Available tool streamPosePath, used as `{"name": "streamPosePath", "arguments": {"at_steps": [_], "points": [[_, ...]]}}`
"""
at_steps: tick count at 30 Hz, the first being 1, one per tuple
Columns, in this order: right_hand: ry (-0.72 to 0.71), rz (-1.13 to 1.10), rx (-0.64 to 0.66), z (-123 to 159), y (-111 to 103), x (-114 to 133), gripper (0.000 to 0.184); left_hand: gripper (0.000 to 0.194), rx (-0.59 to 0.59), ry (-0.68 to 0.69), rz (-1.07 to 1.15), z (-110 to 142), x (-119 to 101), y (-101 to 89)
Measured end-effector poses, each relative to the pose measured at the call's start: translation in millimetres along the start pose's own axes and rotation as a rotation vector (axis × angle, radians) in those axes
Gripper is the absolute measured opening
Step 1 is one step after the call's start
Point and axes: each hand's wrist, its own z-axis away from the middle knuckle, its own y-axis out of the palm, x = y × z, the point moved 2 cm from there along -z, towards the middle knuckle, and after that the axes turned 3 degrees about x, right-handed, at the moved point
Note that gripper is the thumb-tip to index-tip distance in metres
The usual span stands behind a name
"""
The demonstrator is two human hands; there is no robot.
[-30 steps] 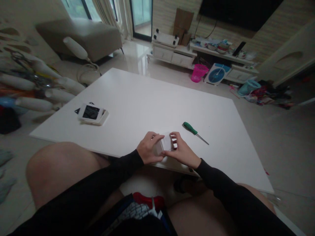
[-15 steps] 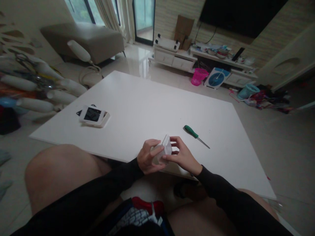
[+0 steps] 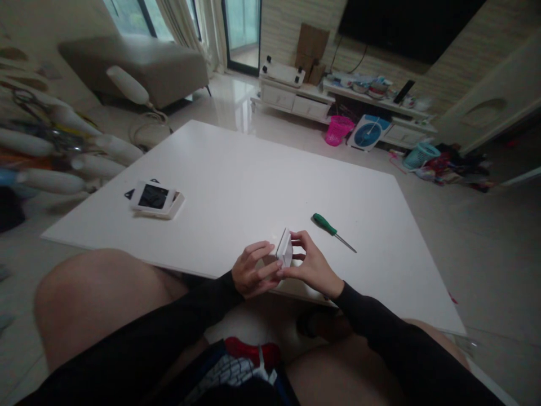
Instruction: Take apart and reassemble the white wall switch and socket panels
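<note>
Just above the table's near edge, a small white box with a square front plate (image 3: 285, 252) is held tilted between my two hands. My left hand (image 3: 255, 269) grips its left side, fingers bent over it. On the right side, my right hand (image 3: 310, 262) closes on the plate's edge with thumb below and fingertips above. A dark line shows between the plate and the part behind it; my fingers partly hide the body. To the right of my hands lies a screwdriver (image 3: 324, 224) with a green handle, its shaft pointing toward the lower right.
The white table (image 3: 236, 175) spreads out in front of me. Toward its left side, a white frame with a dark window (image 3: 154, 197) rests on a white tray-like piece (image 3: 174, 210), with black corners behind. My bare knee (image 3: 93, 299) is by the near left edge.
The box has turned slightly in my hands, and its plate now shows at a steeper angle. My left fingers have shifted a little along it. The whole view has moved slightly.
</note>
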Motion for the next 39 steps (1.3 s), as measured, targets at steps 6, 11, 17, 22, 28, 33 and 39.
{"name": "streamPosePath", "arguments": {"at_steps": [6, 11, 17, 22, 28, 33, 39], "points": [[-0.030, 0.101, -0.045, 1.3, 0.9, 0.4, 0.074, 0.066, 0.045, -0.029, -0.019, 2.0, 0.3, -0.5], [-0.050, 0.130, -0.078, 2.4, 2.1, -1.0, 0.076, 0.065, 0.045, -0.036, -0.046, -1.7, -2.4, -2.9], [-0.067, 0.142, -0.078, 2.3, 3.2, 1.8, 0.071, 0.058, 0.042, -0.021, -0.055, -4.6, -3.6, -4.9], [-0.077, 0.161, -0.077, 3.2, 4.2, 3.5, 0.071, 0.057, 0.053, -0.018, -0.078, -2.3, -2.2, -4.3], [-0.096, 0.181, -0.066, 5.1, 5.1, 1.4, 0.071, 0.053, 0.058, -0.020, -0.094, -0.5, -1.8, -3.2], [-0.111, 0.168, -0.056, 6.1, 6.6, -0.3, 0.073, 0.049, 0.047, 0.002, -0.103, -3.2, -2.6, -4.3], [-0.117, 0.179, -0.044, 6.5, 7.2, 2.7, 0.072, 0.060, 0.020, -0.023, -0.102, -4.4, -3.9, -4.7]]}}
